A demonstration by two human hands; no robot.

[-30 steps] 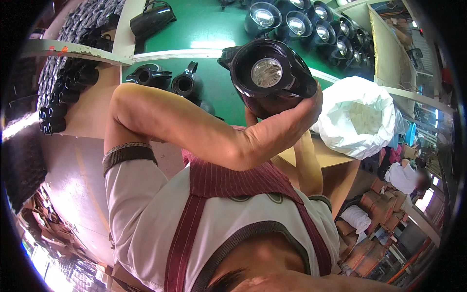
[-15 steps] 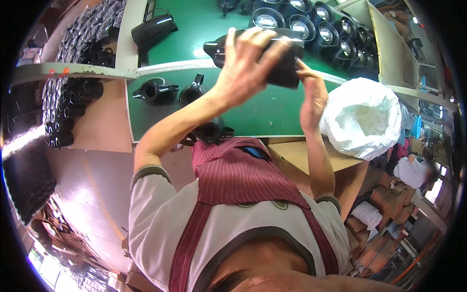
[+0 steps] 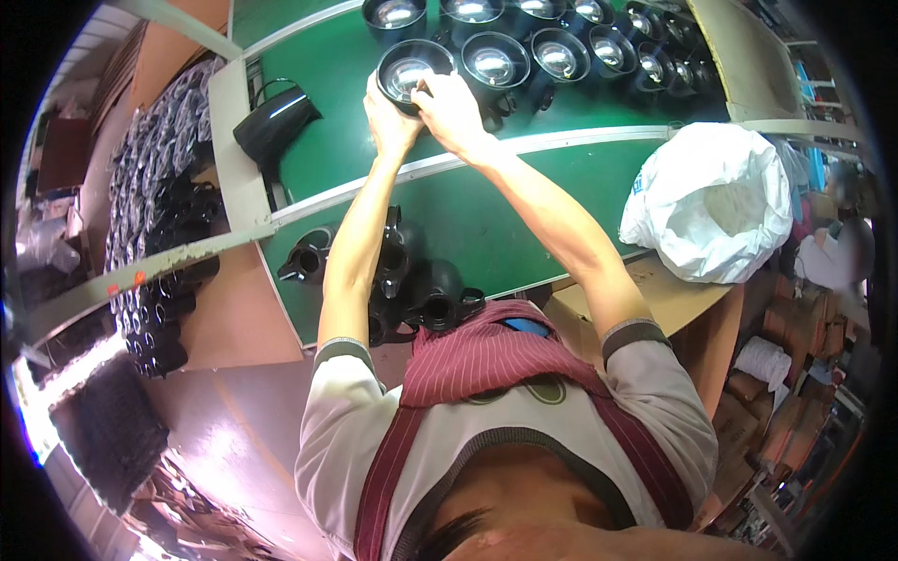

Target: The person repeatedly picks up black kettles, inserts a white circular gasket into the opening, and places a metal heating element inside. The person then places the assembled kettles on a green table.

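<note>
At the front left of several similar ones, a black kettle body [image 3: 412,61] stands with its round open end up, a shiny metal disc showing inside. My left hand [image 3: 387,120] is closed round its left side. Bent fingers of my right hand [image 3: 451,110] grip its near right rim. Close to my right wrist, another black kettle body [image 3: 496,61] stands in the group. Nearer to me, below my forearms, several black kettle bodies with spouts and handles [image 3: 440,297] sit on the green bench [image 3: 524,224].
A black kettle [image 3: 278,122] lies on its side at the left. A white plastic bag [image 3: 645,210] with a wide mouth stands at the right, beside an open cardboard box [image 3: 645,290]. Stacked dark parts [image 3: 154,271] fill the far left. A person [image 3: 831,257] is at the right.
The kettle body, earlier held tilted above the bench, now stands upright with the group. Both hands have moved left and away from me; the view has shifted too.
</note>
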